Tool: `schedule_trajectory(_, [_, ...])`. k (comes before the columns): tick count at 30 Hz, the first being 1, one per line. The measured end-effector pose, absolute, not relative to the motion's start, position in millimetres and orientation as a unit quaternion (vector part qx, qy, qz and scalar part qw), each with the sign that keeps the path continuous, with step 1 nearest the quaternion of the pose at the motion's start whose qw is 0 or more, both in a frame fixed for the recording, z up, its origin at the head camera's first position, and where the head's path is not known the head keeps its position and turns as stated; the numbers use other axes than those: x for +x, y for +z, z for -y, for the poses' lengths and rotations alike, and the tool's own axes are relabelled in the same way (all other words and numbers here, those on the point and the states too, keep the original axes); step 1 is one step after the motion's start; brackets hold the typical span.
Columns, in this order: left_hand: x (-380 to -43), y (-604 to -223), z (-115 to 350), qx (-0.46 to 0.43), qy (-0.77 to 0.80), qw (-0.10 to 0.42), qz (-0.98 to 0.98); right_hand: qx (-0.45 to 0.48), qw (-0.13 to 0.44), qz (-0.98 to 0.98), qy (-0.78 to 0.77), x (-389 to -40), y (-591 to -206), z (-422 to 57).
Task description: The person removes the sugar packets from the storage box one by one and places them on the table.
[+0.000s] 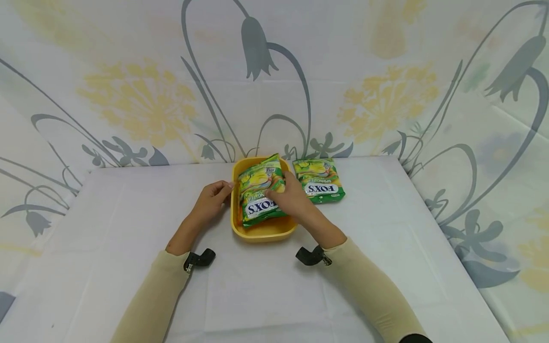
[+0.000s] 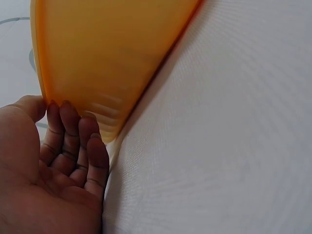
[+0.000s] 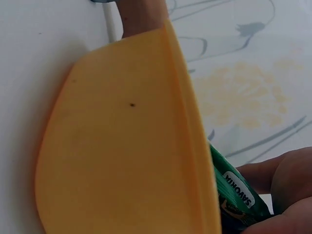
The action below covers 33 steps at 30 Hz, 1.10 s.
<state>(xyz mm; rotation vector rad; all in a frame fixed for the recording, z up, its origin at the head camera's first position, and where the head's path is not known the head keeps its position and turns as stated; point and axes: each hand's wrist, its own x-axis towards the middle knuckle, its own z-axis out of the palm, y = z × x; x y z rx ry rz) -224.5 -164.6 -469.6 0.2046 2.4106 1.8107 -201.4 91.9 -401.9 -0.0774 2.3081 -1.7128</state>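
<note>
A yellow plastic tub (image 1: pixel 263 235) stands on the white table, near its back edge. My left hand (image 1: pixel 210 202) is at the tub's left side; in the left wrist view its thumb and fingertips pinch the rim of the tub wall (image 2: pixel 107 53). A green and yellow FOX'S candy bag (image 1: pixel 256 183) leans inside the tub, its top end above the back rim. My right hand (image 1: pixel 294 196) grips that bag by its right side, thumb on the front. In the right wrist view, the tub wall hides most of the bag (image 3: pixel 234 187).
A second FOX'S candy bag (image 1: pixel 318 178) lies flat on the table just right of the tub. White cloth covers the tabletop (image 1: pixel 257 295). Behind it rises a flower-printed backdrop (image 1: pixel 279 95). A grey-blue object (image 1: pixel 5 305) shows at the far left edge.
</note>
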Motion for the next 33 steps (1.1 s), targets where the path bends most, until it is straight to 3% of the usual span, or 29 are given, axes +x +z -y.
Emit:
schedule_trajectory(12, [-224,-467,164,0.059,0.589,0.069,-0.803,0.0,0.137,-0.817,-0.56,-211,-383,-120])
schedule_trajectory(23, [-202,-428,156,0.064,0.578,0.075,-0.81,-0.005,0.115,-0.809,-0.576,-225,-370,-154])
schedule_trajectory(33, [-204,-429,155,0.056,0.581,0.076,-0.808,-0.01,0.117,-0.803,-0.584,-232,-357,-191])
